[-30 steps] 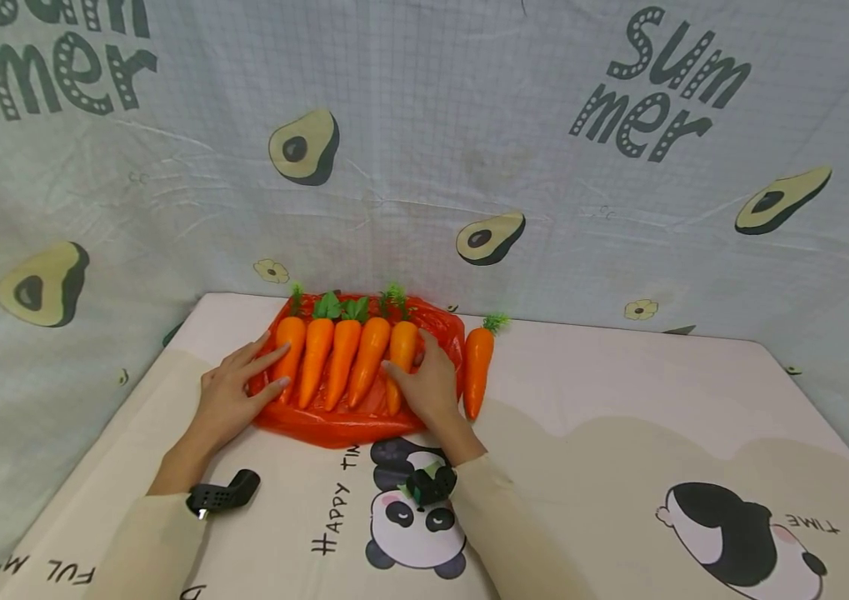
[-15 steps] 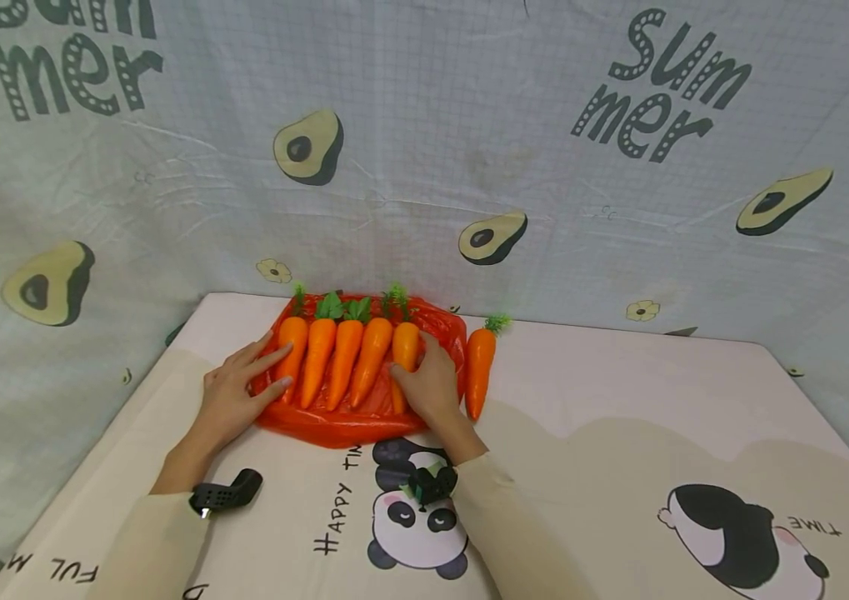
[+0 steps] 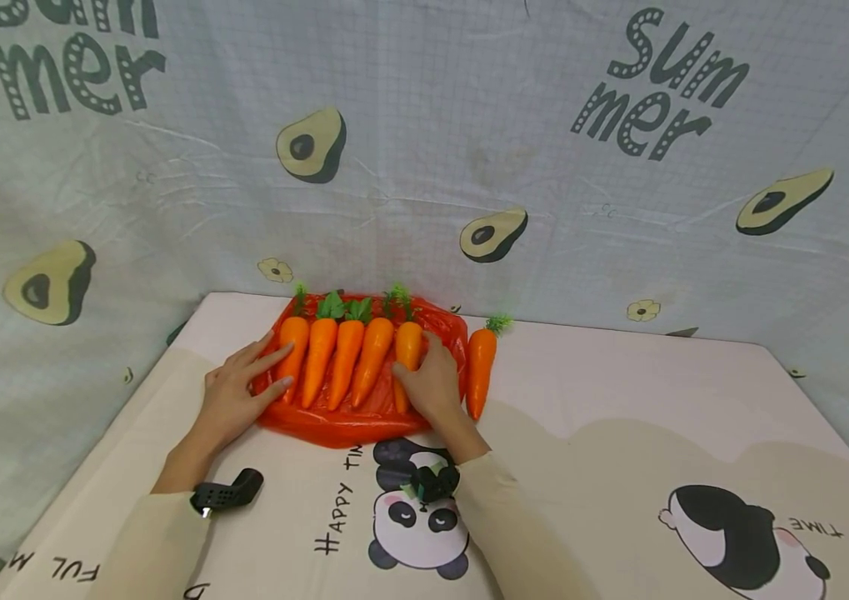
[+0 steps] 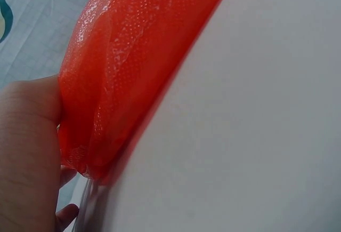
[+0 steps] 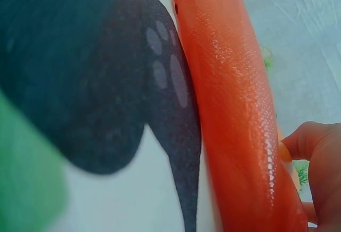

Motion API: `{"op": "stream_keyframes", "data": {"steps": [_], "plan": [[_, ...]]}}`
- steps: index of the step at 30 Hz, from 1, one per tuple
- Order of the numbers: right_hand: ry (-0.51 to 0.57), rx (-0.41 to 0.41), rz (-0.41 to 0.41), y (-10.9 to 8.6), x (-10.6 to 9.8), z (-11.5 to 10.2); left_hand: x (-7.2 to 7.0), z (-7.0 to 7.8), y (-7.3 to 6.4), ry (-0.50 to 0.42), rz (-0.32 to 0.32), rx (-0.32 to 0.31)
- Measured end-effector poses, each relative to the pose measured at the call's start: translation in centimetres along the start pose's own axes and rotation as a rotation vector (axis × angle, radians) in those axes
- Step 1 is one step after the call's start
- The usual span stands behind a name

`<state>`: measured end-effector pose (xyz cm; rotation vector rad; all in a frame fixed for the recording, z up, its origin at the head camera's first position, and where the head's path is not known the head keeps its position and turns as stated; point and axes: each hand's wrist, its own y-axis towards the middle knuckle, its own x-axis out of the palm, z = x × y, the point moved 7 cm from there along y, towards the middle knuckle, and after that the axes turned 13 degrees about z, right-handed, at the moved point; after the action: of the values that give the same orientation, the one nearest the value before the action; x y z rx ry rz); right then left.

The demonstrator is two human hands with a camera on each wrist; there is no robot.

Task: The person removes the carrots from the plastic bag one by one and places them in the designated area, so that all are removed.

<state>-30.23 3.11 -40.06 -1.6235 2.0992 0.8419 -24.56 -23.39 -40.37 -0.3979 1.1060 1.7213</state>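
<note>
Several orange carrots with green tops lie side by side on a shiny red plastic bag [image 3: 319,429]. My right hand [image 3: 435,379] holds the rightmost carrot on the bag [image 3: 408,337], thumb on its left side and fingers on its right. In the right wrist view the thumb touches an orange patch just past the bag's edge. My left hand [image 3: 232,392] rests at the bag's left edge, thumb and a straight finger spread over the leftmost carrot [image 3: 292,333]. The left wrist view shows that thumb against the red plastic [image 4: 122,66], with fingertips partly hidden behind.
One more carrot [image 3: 480,375] lies on the table just right of the bag. The pale table cloth [image 3: 581,383] has panda prints [image 3: 420,529]. Behind the table's back edge hangs a grey-white curtain [image 3: 409,125] printed with avocados.
The rightmost carrot on the bag has turned slightly, its tip shifting right, with the right hand moving a little along. The left hand stays in place.
</note>
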Motion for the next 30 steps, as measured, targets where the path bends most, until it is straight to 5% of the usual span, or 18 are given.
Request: {"op": "stream_keyframes", "data": {"steps": [15, 30], "plan": [[0.062, -0.058, 0.058, 0.1, -1.6, -1.4, 0.1, -0.2, 0.1, -0.011, 0.009, 0.022], [0.161, -0.095, 0.107, 0.9, -5.3, -1.9, 0.0, 0.0, 0.1, -0.008, -0.008, 0.005]]}}
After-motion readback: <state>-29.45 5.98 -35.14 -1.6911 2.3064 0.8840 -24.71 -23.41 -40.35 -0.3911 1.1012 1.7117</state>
